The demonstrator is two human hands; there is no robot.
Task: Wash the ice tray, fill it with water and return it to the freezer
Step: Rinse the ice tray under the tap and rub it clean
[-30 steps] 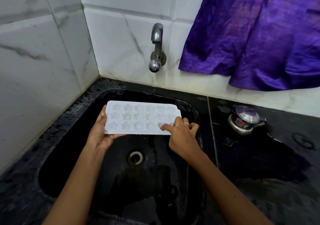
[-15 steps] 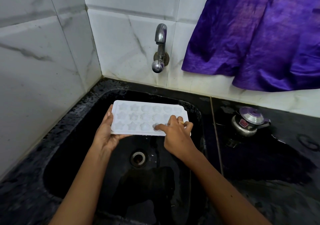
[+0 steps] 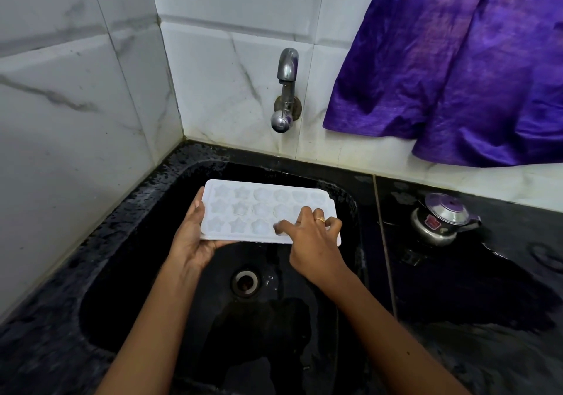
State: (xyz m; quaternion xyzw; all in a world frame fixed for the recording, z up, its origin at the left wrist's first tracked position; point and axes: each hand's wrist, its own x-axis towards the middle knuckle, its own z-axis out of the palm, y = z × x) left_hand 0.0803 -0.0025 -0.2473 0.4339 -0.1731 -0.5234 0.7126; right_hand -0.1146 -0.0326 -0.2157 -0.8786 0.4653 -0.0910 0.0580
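A white ice tray [image 3: 243, 205] with star and round moulds is held level over the black sink [image 3: 128, 242], below the wall tap [image 3: 286, 90]. My left hand [image 3: 195, 236] grips the tray's left end from underneath, thumb on the rim. My right hand [image 3: 310, 236] lies on top of the tray's right part, its forefinger pressed into a mould in the near row. It covers the right end of the tray. No water runs from the tap.
The sink's drain [image 3: 244, 282] lies under the tray. A small steel kettle [image 3: 441, 218] stands on the wet black counter [image 3: 472, 318] to the right. A purple cloth [image 3: 457, 59] hangs against the tiled wall at the upper right.
My right forefinger has slid leftward along the tray's near row of moulds. The left hand keeps its grip on the tray.
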